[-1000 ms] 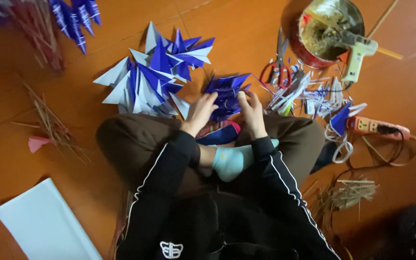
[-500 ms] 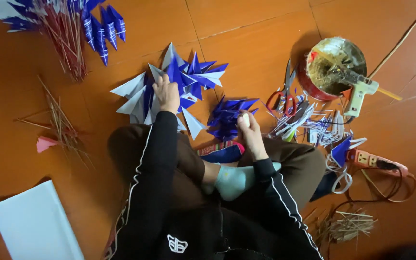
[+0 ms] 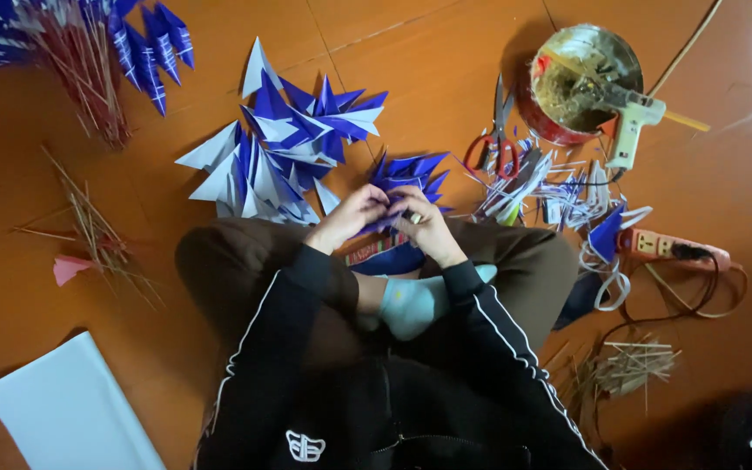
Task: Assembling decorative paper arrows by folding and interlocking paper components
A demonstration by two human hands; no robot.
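Two hands met above the crossed legs: left hand (image 3: 354, 216) and right hand (image 3: 428, 224) pinched a folded blue paper piece (image 3: 391, 207) between fingertips, apparently mid-fold. Judged requirement: firm creasing pressure. Finished pieces (image 3: 280, 157) lay just beyond.

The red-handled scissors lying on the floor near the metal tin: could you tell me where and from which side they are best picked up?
Probably by the red handle loops of the scissors, coming from the person's side: the loops point toward the legs, while the blades point away.
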